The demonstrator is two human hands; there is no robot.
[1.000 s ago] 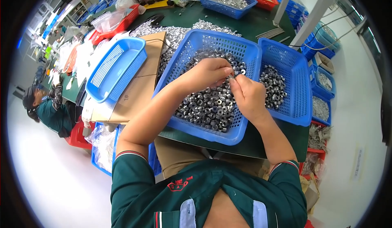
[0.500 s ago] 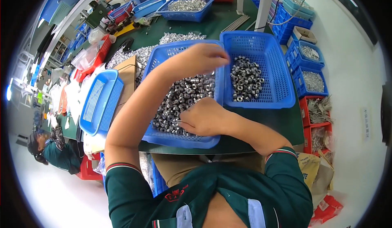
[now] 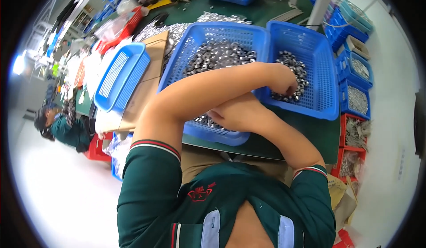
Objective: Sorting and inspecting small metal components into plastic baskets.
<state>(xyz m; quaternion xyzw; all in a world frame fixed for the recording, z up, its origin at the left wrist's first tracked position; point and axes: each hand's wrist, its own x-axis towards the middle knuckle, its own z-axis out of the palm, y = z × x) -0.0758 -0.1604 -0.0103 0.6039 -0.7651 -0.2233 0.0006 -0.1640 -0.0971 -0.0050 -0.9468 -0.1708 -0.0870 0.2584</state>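
Note:
My left arm reaches across to the right, over my right wrist. My left hand hangs over the near left side of the right blue basket, fingers curled downward above a pile of small metal rings. Whatever those fingers hold, if anything, is hidden. Below the left forearm, my right hand is in the near part of the left blue basket, its fingers bent together among shiny short metal sleeves. I cannot make out what it pinches.
An empty-looking blue tray lies on cardboard at the left. Loose silvery parts are heaped behind the left basket. A white post stands behind the right basket. Stacked blue crates line the right side. A co-worker sits far left.
My left hand has moved right and nearer, from above the left basket to the right basket. My right hand stays in the left basket. The view has shifted.

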